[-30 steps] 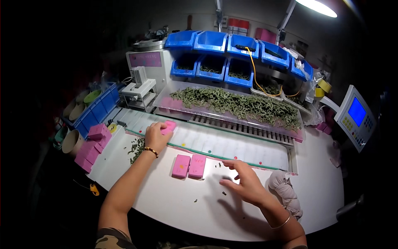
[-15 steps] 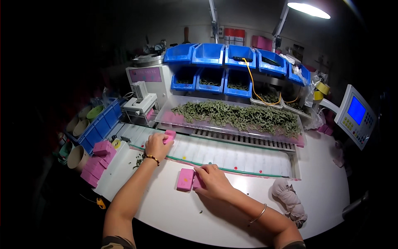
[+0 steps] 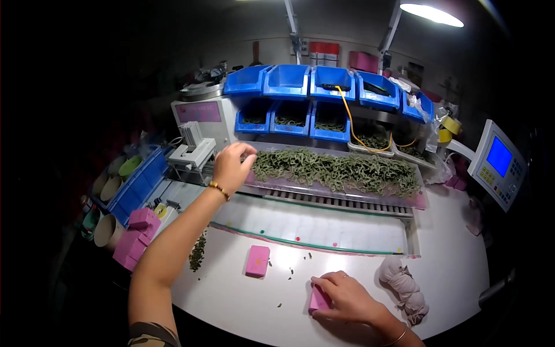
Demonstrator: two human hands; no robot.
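Note:
At the left end of a clear tray (image 3: 421, 199) heaped with curled dried green leaves (image 3: 332, 168), my left hand (image 3: 232, 166) is raised with its fingers curled together. What they hold, if anything, is too small to make out. My right hand (image 3: 347, 298) grips a small pink box (image 3: 319, 298) on the white tabletop (image 3: 243, 306). Another pink box (image 3: 258, 261), with a yellowish mark on top, lies farther left, touched by neither hand. Loose leaf bits (image 3: 198, 253) lie in a small pile left of it.
A white belt (image 3: 312, 222) with coloured dots runs below the tray. Blue bins (image 3: 289, 80) stand behind. Stacked pink boxes (image 3: 139, 234) and cups are at left. A knotted cloth roll (image 3: 402, 289) and a control panel (image 3: 496, 165) are at right.
My left hand has left the pink box at the belt and moved up to the leaf tray. My right hand has drawn its box away from the other one, toward the lower right.

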